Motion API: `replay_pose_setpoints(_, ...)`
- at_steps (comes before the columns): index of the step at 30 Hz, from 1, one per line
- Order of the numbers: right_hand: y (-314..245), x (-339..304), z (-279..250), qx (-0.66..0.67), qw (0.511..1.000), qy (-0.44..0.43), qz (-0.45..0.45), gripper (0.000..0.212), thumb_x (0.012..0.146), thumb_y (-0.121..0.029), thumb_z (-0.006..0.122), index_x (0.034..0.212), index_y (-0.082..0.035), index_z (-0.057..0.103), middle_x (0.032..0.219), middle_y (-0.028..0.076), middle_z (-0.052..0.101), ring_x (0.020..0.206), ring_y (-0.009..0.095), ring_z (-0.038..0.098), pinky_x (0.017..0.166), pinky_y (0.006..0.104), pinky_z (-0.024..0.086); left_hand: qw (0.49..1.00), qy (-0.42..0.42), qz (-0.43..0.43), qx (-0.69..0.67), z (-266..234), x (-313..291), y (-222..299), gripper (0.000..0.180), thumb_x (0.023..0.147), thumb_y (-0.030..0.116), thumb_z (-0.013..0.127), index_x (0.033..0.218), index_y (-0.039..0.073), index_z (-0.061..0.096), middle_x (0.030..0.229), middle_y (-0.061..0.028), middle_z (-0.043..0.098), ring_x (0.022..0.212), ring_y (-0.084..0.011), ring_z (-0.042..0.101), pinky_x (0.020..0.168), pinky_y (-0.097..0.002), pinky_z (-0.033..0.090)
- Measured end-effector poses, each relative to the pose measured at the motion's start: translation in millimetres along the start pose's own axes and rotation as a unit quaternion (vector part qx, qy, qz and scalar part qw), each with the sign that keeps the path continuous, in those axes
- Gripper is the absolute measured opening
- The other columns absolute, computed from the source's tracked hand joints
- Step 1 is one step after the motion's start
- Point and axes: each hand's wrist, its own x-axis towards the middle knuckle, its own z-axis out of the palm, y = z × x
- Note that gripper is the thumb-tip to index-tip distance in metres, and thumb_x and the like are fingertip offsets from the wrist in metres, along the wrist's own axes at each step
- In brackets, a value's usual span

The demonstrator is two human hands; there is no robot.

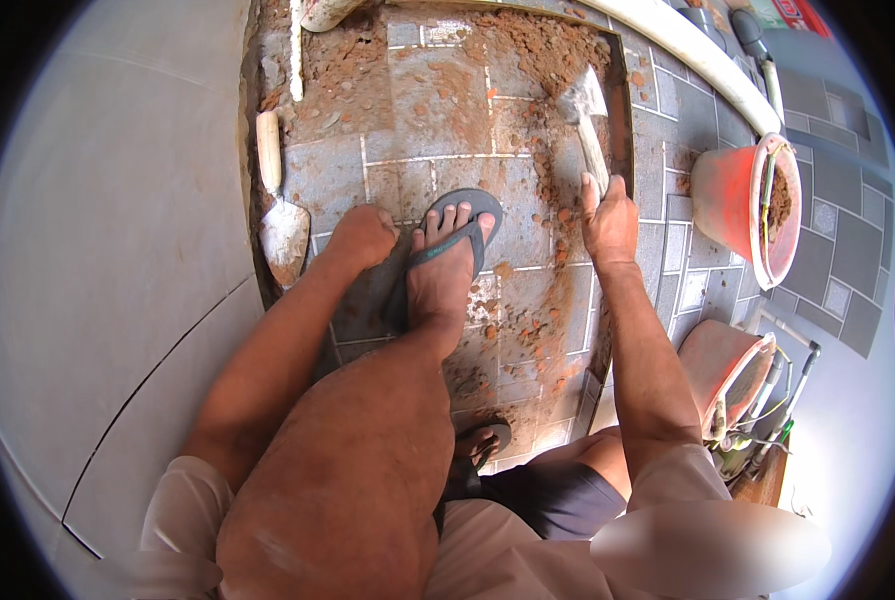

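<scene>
My right hand (611, 222) grips the wooden handle of a trowel (585, 97). The trowel's pale, dirt-smeared blade points away from me, over reddish-brown soil (543, 55) near the right rim of a sunken tiled area. My left hand (364, 238) is closed in a fist, low over the tiles beside my sandalled foot (446, 265). Whatever its curled fingers hold, if anything, is hidden. A second trowel (285, 238) with a light wooden handle lies along the left edge, close to my left forearm.
Grey tiles (368, 160) with white joints carry scattered soil and crumbs. Beyond the right rim stand a red-and-white bucket (725, 195) with soil in it and another bucket (713, 360) nearer me. A white pipe (693, 45) crosses the top right. A smooth grey surface (118, 200) borders the left.
</scene>
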Motion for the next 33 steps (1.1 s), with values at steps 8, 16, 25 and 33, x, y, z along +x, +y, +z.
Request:
replay_pose_setpoints(8, 35, -33, 18, -0.010, 1.000, 0.016, -0.015, 0.071, 0.107, -0.062, 0.047, 0.098, 0.007, 0.062, 0.090, 0.040, 0.067, 0.090, 0.059, 0.067, 0.082, 0.0619, 0.053, 1.000, -0.002, -0.003, 0.008, -3, -1, 6, 0.026, 0.088, 0.026, 0.072, 0.096, 0.003, 0.080, 0.100, -0.0251, 0.075, 0.100, -0.0421, 0.072, 0.093, -0.0478, 0.057)
replay_pose_setpoints(16, 38, -36, 24, -0.009, 1.000, -0.005, 0.026, 0.070, 0.107, -0.064, 0.046, 0.104, 0.004, 0.059, 0.088, 0.036, 0.070, 0.085, 0.057, 0.069, 0.077, 0.0599, 0.056, 1.000, -0.004, -0.011, 0.006, 2, 3, 4, 0.025, 0.088, 0.026, 0.072, 0.094, 0.003, 0.080, 0.097, -0.0249, 0.075, 0.097, -0.0426, 0.072, 0.091, -0.0478, 0.057)
replay_pose_setpoints(25, 42, -24, 17, -0.030, 0.998, -0.008, 0.054, 0.067, 0.107, -0.061, 0.047, 0.099, 0.004, 0.061, 0.086, 0.036, 0.069, 0.087, 0.057, 0.068, 0.080, 0.0619, 0.054, 0.999, 0.011, 0.026, 0.015, 6, 12, 0, 0.027, 0.089, 0.027, 0.071, 0.094, 0.002, 0.079, 0.095, -0.0251, 0.075, 0.097, -0.0419, 0.073, 0.091, -0.0472, 0.057)
replay_pose_setpoints(33, 53, -6, 19, -0.061, 0.997, 0.000, 0.053, 0.078, 0.104, -0.072, 0.043, 0.103, 0.004, 0.061, 0.086, 0.034, 0.071, 0.085, 0.052, 0.071, 0.074, 0.0568, 0.057, 1.000, -0.006, 0.001, -0.012, 2, 8, 8, 0.025, 0.089, 0.026, 0.069, 0.090, 0.004, 0.080, 0.080, -0.0204, 0.075, 0.086, -0.0388, 0.075, 0.086, -0.0462, 0.059)
